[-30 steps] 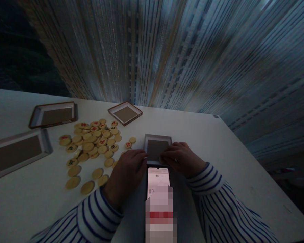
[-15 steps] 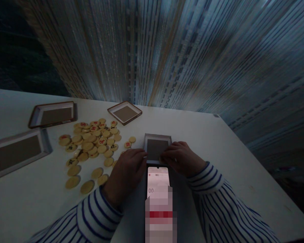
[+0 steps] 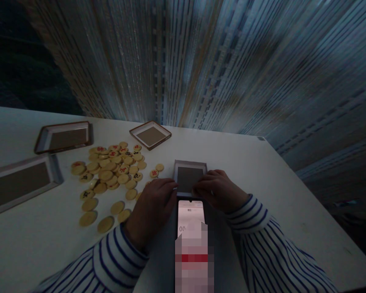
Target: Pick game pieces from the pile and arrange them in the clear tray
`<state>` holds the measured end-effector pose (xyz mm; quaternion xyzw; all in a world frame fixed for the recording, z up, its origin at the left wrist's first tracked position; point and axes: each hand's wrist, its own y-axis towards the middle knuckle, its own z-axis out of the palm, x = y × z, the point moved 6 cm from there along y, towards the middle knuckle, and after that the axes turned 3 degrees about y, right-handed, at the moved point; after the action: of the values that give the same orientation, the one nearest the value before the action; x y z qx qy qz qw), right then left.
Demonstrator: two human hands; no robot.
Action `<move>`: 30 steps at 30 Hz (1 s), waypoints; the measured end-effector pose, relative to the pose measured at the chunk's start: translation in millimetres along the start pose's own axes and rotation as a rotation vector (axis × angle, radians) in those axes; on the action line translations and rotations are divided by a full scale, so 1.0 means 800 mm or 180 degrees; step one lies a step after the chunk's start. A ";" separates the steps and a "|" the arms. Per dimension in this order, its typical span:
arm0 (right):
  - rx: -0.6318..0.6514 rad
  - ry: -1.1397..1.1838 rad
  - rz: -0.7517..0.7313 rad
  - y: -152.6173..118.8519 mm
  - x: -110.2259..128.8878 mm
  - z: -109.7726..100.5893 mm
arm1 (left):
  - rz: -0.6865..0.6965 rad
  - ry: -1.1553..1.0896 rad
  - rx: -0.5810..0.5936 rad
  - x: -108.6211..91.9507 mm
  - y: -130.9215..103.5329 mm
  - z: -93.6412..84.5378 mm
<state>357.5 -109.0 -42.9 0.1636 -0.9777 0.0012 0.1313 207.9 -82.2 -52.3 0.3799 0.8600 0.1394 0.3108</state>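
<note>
A small grey open box [image 3: 190, 162] lies on the white table between my hands. My left hand [image 3: 154, 207] is closed at the box's left edge, its fingertips pinching that side. From the right, my right hand [image 3: 221, 189] grips the box's right side near the lower corner, with its fingers curled. Just below the box a phone [image 3: 190, 215] with a lit screen lies on the table, part of it pixelated. Left of my left hand is a spread pile of round wooden pieces [image 3: 106, 175], some with red or black characters.
Two brown-rimmed trays, one at the back left [image 3: 68, 139] and one at the back middle [image 3: 151, 136], stand behind the pieces. A larger grey box lid [image 3: 53, 170] lies at the far left. A striped curtain [image 3: 171, 61] hangs behind the table [image 3: 280, 195].
</note>
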 end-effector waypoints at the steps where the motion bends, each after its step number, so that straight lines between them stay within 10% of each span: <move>1: 0.0011 -0.0013 -0.0004 0.000 0.000 0.000 | 0.0008 0.0001 -0.0009 0.000 0.000 0.000; 22: -0.0968 -0.0098 0.0581 -0.026 -0.043 -0.026 | 0.0002 0.0018 0.0041 -0.001 -0.001 -0.004; 30: -0.0593 -0.0078 0.1180 -0.028 -0.056 -0.006 | 0.0038 0.0129 0.0103 0.000 -0.002 -0.002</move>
<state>406.8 -115.7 -50.8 -0.0320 -0.9885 -0.0670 0.1315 206.5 -83.3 -51.8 0.3871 0.8660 0.1349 0.2863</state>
